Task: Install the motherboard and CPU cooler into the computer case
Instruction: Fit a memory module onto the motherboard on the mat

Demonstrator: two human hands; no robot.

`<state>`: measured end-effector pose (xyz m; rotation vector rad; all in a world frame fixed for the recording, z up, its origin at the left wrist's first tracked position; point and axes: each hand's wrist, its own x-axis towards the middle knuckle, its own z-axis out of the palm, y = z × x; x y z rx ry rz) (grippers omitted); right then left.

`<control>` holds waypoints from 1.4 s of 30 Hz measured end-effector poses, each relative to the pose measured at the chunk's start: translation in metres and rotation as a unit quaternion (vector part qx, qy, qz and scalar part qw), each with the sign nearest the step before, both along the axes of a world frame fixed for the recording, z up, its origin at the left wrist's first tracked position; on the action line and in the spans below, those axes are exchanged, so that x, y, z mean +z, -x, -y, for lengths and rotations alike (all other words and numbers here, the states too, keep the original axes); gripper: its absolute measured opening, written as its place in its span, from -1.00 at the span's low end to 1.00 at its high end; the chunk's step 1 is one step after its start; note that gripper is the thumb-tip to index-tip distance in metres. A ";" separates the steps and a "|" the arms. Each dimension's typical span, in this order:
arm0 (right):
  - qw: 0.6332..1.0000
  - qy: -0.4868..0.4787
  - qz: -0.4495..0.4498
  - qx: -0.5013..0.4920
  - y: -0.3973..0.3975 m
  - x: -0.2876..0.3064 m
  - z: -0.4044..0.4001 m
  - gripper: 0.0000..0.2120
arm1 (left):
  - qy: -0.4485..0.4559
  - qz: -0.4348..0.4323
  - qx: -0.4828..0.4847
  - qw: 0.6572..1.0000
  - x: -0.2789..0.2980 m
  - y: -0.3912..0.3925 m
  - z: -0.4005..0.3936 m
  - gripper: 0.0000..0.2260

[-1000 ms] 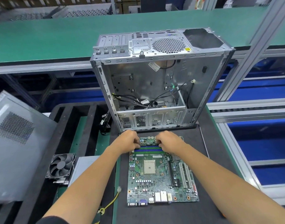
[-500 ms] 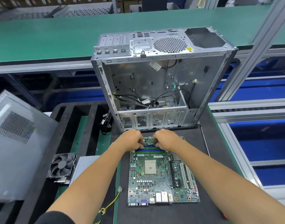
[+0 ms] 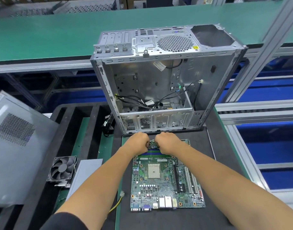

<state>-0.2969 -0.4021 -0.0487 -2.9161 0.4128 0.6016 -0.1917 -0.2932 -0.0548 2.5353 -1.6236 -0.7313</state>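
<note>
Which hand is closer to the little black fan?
Left. The left hand rests on the motherboard's far edge, on the side towards the fan, which lies off to its left and nearer the person. The right hand sits just beyond it, farther from the fan.

Items present were counted as follows. One computer case, open-sided, stood on the counter. One motherboard lay flat in front of it. One cooler fan lay to the left. One detached side panel leaned at far left. One loose yellow cable with a connector lay beside the motherboard. Two hands were in view: one left hand and one right hand, each with curled fingers at the motherboard's far edge. Two white expansion slots were counted on the motherboard; other slot counts could not be confirmed.
</note>
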 end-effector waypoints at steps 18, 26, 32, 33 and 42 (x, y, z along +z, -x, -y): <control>0.998 -0.037 0.003 -0.041 0.001 -0.004 0.000 -0.72 | 0.026 -0.036 0.051 0.998 -0.013 -0.002 -0.003 -0.71; 0.966 -0.160 0.071 -0.188 0.023 0.015 0.022 -0.91 | 0.059 -0.066 0.134 0.987 -0.006 -0.008 -0.015 -0.81; 0.948 -0.149 0.009 -0.280 0.040 0.015 0.027 -0.56 | 0.020 -0.045 0.252 0.967 -0.005 -0.009 -0.028 -0.53; 0.945 -0.156 0.000 -0.286 0.039 0.015 0.024 -0.57 | 0.020 -0.048 0.265 0.963 -0.004 -0.008 -0.029 -0.53; 0.933 -0.153 0.001 -0.326 0.035 0.009 0.012 -0.67 | 0.030 -0.054 0.282 0.957 -0.001 0.003 -0.035 -0.59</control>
